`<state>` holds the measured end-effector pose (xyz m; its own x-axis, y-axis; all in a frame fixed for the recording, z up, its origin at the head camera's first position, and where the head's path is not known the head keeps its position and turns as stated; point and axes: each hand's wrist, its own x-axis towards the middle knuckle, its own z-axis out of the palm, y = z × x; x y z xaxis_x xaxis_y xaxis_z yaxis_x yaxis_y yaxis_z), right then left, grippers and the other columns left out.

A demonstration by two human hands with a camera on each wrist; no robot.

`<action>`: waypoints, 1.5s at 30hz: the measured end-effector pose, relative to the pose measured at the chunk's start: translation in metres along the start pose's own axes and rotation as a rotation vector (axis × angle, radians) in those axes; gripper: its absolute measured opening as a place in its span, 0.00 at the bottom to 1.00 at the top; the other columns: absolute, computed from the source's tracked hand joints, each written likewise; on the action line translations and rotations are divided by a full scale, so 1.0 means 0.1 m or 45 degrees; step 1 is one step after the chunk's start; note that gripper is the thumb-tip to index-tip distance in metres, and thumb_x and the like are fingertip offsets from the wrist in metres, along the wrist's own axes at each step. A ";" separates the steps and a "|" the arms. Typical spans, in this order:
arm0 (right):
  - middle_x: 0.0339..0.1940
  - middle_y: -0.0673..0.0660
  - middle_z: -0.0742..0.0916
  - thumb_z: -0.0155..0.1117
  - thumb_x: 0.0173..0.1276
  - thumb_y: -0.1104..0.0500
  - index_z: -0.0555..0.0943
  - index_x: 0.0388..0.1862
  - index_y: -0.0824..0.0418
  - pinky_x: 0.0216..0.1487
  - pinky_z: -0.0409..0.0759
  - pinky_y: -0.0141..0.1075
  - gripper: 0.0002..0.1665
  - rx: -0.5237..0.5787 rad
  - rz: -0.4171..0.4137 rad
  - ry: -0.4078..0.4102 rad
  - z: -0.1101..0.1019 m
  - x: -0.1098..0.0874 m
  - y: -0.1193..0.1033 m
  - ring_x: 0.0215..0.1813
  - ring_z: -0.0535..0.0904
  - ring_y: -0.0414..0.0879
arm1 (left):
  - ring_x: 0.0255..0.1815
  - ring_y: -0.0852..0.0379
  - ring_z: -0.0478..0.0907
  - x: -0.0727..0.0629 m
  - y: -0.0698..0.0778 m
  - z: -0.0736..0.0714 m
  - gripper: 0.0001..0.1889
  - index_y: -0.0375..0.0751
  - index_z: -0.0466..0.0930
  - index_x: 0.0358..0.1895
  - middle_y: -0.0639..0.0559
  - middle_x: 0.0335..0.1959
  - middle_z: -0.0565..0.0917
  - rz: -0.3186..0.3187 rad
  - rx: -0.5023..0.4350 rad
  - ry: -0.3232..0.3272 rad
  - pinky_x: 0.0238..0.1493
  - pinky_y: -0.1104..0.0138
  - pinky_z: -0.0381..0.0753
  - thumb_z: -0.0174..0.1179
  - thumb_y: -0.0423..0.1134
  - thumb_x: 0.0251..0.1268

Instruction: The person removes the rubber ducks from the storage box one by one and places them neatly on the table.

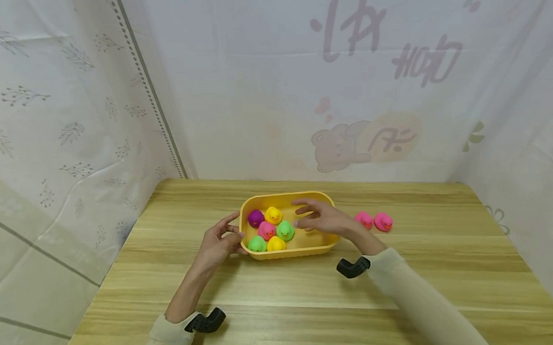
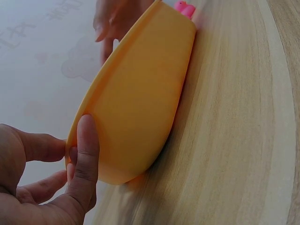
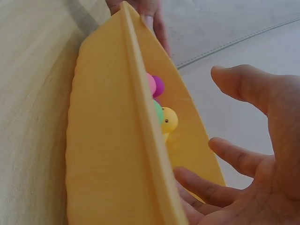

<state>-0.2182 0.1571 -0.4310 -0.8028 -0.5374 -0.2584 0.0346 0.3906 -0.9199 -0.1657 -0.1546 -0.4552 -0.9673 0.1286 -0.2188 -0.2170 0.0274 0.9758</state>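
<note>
A yellow plastic basket [image 1: 289,254] stands on the table, with several small rubber ducks in its left half. Among them are a purple duck [image 1: 256,218], a yellow duck [image 1: 273,215], a pink duck [image 1: 267,230] and a green duck [image 1: 286,231]. My left hand [image 1: 218,242] holds the basket's left end; in the left wrist view the thumb [image 2: 87,140] lies along its outer wall. Over the basket's right half hovers my right hand [image 1: 322,218], fingers spread and holding nothing. The right wrist view shows its fingers [image 3: 239,157] apart, near the rim.
Two pink ducks, a nearer one [image 1: 364,220] and another [image 1: 383,222], sit on the wooden table [image 1: 282,306] right of the basket. A printed white curtain [image 1: 254,91] hangs behind the table and along its sides.
</note>
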 end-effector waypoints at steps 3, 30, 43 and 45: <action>0.75 0.67 0.72 0.69 0.71 0.51 0.64 0.80 0.57 0.67 0.84 0.53 0.43 -0.029 -0.021 -0.005 0.03 0.03 0.01 0.71 0.74 0.62 | 0.27 0.55 0.82 0.00 0.01 0.00 0.34 0.43 0.64 0.78 0.45 0.45 0.72 0.000 -0.002 0.000 0.37 0.64 0.94 0.57 0.25 0.70; 0.54 0.52 0.87 0.74 0.66 0.49 0.87 0.52 0.53 0.47 0.83 0.34 0.18 -0.207 0.044 0.121 0.31 0.19 0.04 0.50 0.80 0.48 | 0.28 0.55 0.82 -0.01 0.00 0.00 0.34 0.42 0.63 0.78 0.44 0.45 0.72 0.017 0.017 -0.007 0.38 0.61 0.94 0.58 0.26 0.70; 0.49 0.49 0.88 0.73 0.68 0.51 0.87 0.49 0.52 0.61 0.83 0.42 0.13 -0.320 0.006 0.179 0.35 0.24 0.08 0.52 0.80 0.47 | 0.29 0.56 0.82 0.00 -0.01 -0.01 0.33 0.42 0.63 0.78 0.44 0.45 0.72 0.021 0.014 -0.011 0.38 0.62 0.94 0.58 0.26 0.70; 0.49 0.49 0.88 0.73 0.68 0.51 0.88 0.48 0.52 0.61 0.83 0.42 0.13 -0.323 0.009 0.189 0.35 0.24 0.07 0.52 0.80 0.46 | 0.29 0.57 0.82 0.00 -0.02 -0.01 0.34 0.42 0.63 0.78 0.44 0.45 0.72 0.026 0.015 -0.013 0.38 0.62 0.94 0.58 0.26 0.70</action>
<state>-0.2163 0.1211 -0.4541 -0.8818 -0.4265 -0.2012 -0.0946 0.5780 -0.8105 -0.1654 -0.1553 -0.4570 -0.9701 0.1392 -0.1989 -0.1957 0.0365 0.9800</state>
